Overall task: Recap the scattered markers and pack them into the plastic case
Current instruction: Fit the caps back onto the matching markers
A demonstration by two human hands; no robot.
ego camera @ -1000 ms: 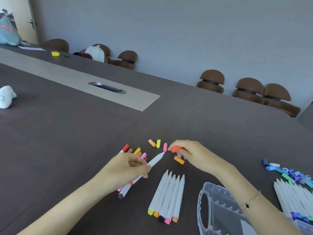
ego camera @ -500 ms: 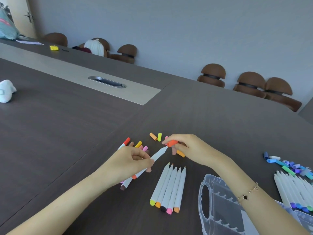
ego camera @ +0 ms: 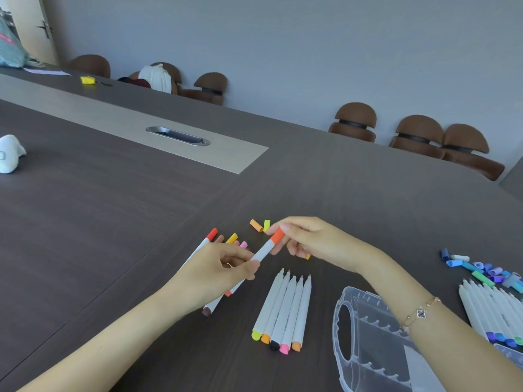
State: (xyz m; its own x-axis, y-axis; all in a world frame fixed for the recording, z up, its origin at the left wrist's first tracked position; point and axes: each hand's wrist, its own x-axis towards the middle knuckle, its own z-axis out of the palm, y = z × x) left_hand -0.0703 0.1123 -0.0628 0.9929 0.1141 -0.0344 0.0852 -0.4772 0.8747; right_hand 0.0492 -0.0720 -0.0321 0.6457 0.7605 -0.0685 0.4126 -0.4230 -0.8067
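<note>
White marker (ego camera: 263, 251), orange cap (ego camera: 278, 235) on, pinched between both hands

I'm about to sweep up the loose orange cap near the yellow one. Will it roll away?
The orange cap looks short and rounded, so it probably rolls if nudged sideways. It seems light hard plastic, likely skidding easily on the smooth table.

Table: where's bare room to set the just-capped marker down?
Free: dark tabletop left of the capped pile, and the strip between the five uncapped markers and the plastic case. Crowded: around both hands, with loose caps, and far right by the blue caps and blue markers.
</note>
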